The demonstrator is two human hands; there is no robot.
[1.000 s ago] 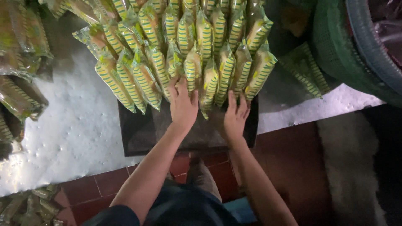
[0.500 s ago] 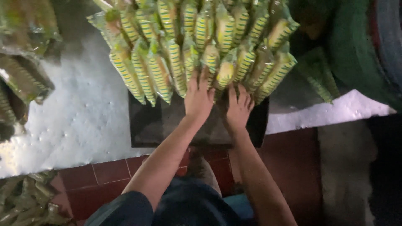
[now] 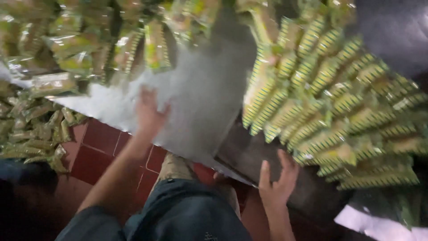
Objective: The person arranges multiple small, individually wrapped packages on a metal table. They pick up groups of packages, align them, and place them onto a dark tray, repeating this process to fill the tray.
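Observation:
My right hand [image 3: 278, 178] lies flat with fingers apart on a dark board [image 3: 249, 156], just below rows of green and yellow striped packets [image 3: 321, 102] stacked on it. My left hand [image 3: 149, 114] is stretched out to the left over a white sheet [image 3: 200, 107]. It is blurred by motion, looks empty with loose fingers, and is nearest a loose pile of the same kind of packets [image 3: 80, 49] at the upper left.
More packets [image 3: 35, 129] are heaped at the left edge beside the red tiled floor [image 3: 102, 147]. My knee in dark trousers [image 3: 178, 209] is at the bottom. A pale patch [image 3: 379, 223] shows at the bottom right.
The view has swung left and tilted. My left hand has left the stacked packets and moved left over the white sheet. My right hand stays at the board's near edge.

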